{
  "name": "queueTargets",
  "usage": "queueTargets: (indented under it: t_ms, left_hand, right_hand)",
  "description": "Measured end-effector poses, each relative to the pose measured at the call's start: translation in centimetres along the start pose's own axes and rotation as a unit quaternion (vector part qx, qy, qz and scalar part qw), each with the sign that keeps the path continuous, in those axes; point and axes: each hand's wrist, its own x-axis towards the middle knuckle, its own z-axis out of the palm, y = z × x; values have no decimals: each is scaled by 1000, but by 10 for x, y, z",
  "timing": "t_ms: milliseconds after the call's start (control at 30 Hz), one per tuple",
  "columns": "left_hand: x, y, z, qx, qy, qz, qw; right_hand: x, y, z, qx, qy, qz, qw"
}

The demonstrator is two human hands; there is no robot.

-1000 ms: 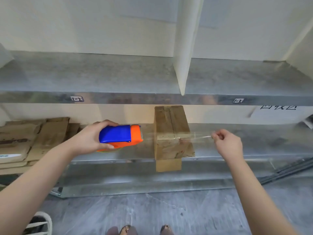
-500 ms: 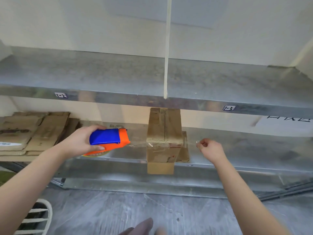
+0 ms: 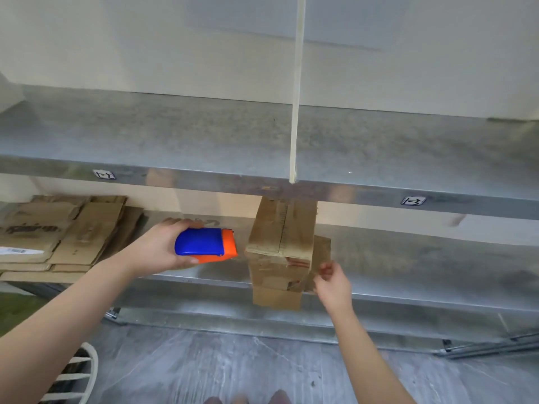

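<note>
The box (image 3: 280,243) stands on the lower shelf (image 3: 204,279), overhanging its front lip. Just beside it at 9 o'clock, the left hand (image 3: 157,249) is wrapped firmly round the dispenser (image 3: 204,245), orange nose toward the box. At 4 o'clock the right hand (image 3: 332,282) has its fingertips pinched together, seemingly on the tape end (the clear strip hardly shows). A second ago that hand was well out at 3 o'clock with tape stretched across. It has now closed in on the box's right side, and the dispenser has neared too. I judge the end is about to be pressed on. Flat cartons (image 3: 73,237) lie further out at 9 o'clock.
</note>
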Motion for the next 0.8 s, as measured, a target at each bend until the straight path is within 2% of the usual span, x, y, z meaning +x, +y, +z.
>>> queueTargets:
  t_ms: [67, 133, 233, 333, 400, 500, 700, 800]
  left_hand:
    - [2, 4, -1, 5, 3, 4, 1000]
    - [4, 8, -1, -3, 6, 10, 1000]
    - [6, 10, 0, -9, 6, 21, 1000]
    - [8, 13, 2, -19, 0, 29, 999]
    - [7, 12, 1, -22, 0, 28, 999]
    - [6, 6, -2, -23, 2, 28, 999]
    - [0, -11, -8, -23, 9, 28, 999]
    - [-3, -19, -11, -26, 16, 29, 999]
  right_hand:
    - [-8, -11, -5, -11, 42, -60, 997]
    - [-20, -26, -12, 23, 51, -115, 992]
    - [-37, -54, -18, 18, 1, -209, 978]
    - [-37, -61, -12, -92, -55, -256, 961]
    - [-33, -55, -6, -129, -39, -261, 956]
    - [-29, -46, -4, -92, -35, -265, 959]
    - [-23, -52, -6, -38, -34, -214, 975]
    - [-23, -50, -4, -42, -25, -215, 975]
